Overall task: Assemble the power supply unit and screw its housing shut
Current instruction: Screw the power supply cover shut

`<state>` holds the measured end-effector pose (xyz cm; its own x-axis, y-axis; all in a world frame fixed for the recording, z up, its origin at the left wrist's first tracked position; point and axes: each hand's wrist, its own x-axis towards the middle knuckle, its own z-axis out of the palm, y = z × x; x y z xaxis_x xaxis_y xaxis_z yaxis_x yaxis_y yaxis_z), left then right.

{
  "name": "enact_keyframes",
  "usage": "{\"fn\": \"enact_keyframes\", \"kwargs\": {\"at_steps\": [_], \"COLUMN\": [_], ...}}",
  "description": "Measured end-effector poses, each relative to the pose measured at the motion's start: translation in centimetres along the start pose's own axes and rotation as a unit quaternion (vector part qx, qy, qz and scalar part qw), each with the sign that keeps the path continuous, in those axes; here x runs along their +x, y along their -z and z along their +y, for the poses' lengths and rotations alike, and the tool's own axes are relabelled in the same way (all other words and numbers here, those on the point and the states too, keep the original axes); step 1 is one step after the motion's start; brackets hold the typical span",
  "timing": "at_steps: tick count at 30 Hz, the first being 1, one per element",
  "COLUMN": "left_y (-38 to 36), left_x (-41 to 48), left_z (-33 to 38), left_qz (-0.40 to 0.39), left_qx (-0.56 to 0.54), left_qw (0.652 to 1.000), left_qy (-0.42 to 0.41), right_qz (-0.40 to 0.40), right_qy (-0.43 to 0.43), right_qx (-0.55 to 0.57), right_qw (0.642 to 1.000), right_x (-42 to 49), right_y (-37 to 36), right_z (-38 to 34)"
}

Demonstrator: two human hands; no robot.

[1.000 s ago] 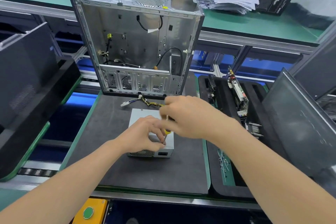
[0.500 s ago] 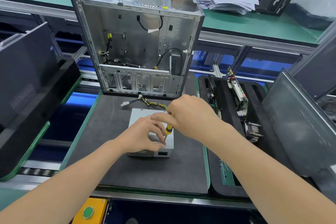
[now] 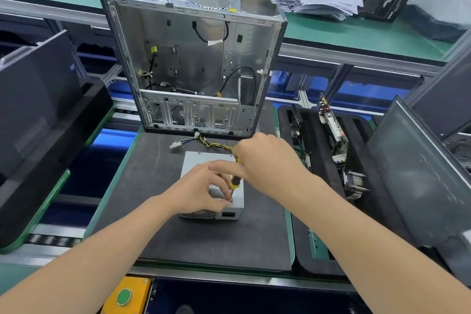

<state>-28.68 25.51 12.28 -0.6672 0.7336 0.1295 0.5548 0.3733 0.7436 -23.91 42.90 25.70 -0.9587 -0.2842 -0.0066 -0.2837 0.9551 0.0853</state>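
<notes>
A grey power supply unit (image 3: 196, 163) lies flat on a dark mat (image 3: 204, 245), its yellow and black cable bundle (image 3: 214, 144) trailing toward the far side. My right hand (image 3: 265, 160) grips a screwdriver with a yellow and black handle (image 3: 235, 182), held upright with its tip on the unit's near right top corner. My left hand (image 3: 201, 190) rests on the unit's top, fingertips pinching at the screwdriver's tip. The screw itself is hidden by the fingers.
An open silver computer case (image 3: 193, 58) stands upright just behind the unit. Black foam trays hold circuit boards (image 3: 334, 132) at the right, dark panels (image 3: 418, 176) lean further right. A black tray (image 3: 46, 140) sits left; a yellow box with a green button (image 3: 125, 296) is near.
My right hand has shifted slightly away and right along the screwdriver handle, showing more of the yellow grip. My left hand stays on the unit at the tip.
</notes>
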Motion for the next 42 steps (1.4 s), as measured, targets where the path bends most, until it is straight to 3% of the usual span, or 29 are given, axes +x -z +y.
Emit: {"fn": "enact_keyframes", "kwargs": {"at_steps": [4, 6, 13, 20, 26, 30, 34, 38, 40, 42], "left_y": [0.2, 0.2, 0.0, 0.0, -0.2, -2.7, -7.0, -12.1, -14.7, -17.0], "left_x": [0.0, 0.0, 0.0, 0.0, 2.9, 7.4, 11.6, 14.8, 15.7, 16.4], "left_z": [0.3, 0.2, 0.2, 0.0, 1.7, 4.2, 6.4, 7.9, 8.1, 7.7], "left_qz": [-0.01, -0.013, -0.003, -0.011, -0.001, 0.032, 0.089, 0.144, 0.116, 0.021], "left_qx": [0.002, 0.001, 0.008, 0.024, 0.028, 0.039, -0.003, -0.121, -0.112, -0.003], "left_qw": [1.0, 1.0, 1.0, 1.0, 0.999, 0.998, 0.992, 0.968, 0.97, 0.991], "left_qy": [0.01, 0.008, 0.0, 0.006, 0.027, 0.038, 0.085, 0.164, 0.183, 0.13], "right_qz": [-0.074, -0.101, -0.104, -0.082, -0.017, -0.094, -0.186, -0.158, -0.109, -0.051], "right_qy": [0.202, 0.211, 0.107, 0.081, 0.022, -0.042, -0.066, -0.141, -0.203, -0.253], "right_qx": [0.07, 0.079, 0.128, 0.137, 0.216, 0.201, 0.208, 0.325, 0.372, 0.416], "right_qw": [0.974, 0.969, 0.98, 0.984, 0.976, 0.974, 0.958, 0.922, 0.899, 0.872], "right_x": [-0.7, -0.7, -0.4, 0.0, -1.9, -4.7, -8.7, -12.2, -13.6, -14.6], "right_y": [1.6, 1.6, 1.6, 1.0, 1.4, -0.5, -5.3, -11.7, -14.8, -17.2], "right_z": [1.0, 1.2, 0.9, 0.8, 8.1, 14.2, 18.1, 20.8, 22.0, 23.0]}}
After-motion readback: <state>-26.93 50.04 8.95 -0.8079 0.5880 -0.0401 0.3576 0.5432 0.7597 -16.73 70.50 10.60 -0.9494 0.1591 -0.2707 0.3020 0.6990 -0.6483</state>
